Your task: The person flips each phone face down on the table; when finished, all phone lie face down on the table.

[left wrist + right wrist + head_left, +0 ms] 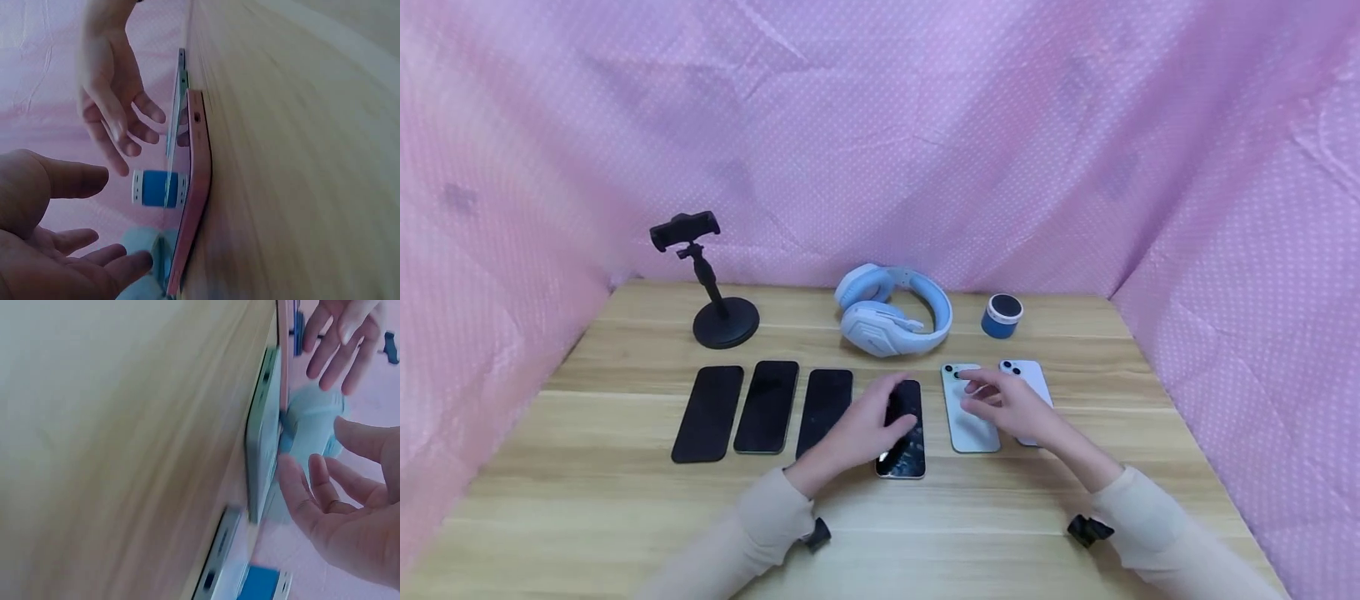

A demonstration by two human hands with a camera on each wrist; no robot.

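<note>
My left hand (pixel 868 421) hovers over a dark-screened phone (pixel 910 457), its thumb and fingers spread apart. In the left wrist view that phone has a pink edge (pixel 200 150), and a gap separates it from the fingers. Over a pale green phone (pixel 973 432), lying back up, is my right hand (pixel 1013 406) with loosely bent fingers. The right wrist view shows the right hand (pixel 350 519) beside the green phone (pixel 262 437), holding nothing. Partly hidden beneath the right hand and wrist lies a white phone (pixel 1033 379), also back up.
Three more dark phones lie leftward: a far-left one (pixel 707 414), a middle one (pixel 767 407) and one (pixel 826 404) beside the left hand. Behind stand a black phone stand (pixel 726 322), a light blue headset (pixel 883 329) and a small blue-and-white cylinder (pixel 1002 317). Pink cloth (pixel 880 150) encloses the table.
</note>
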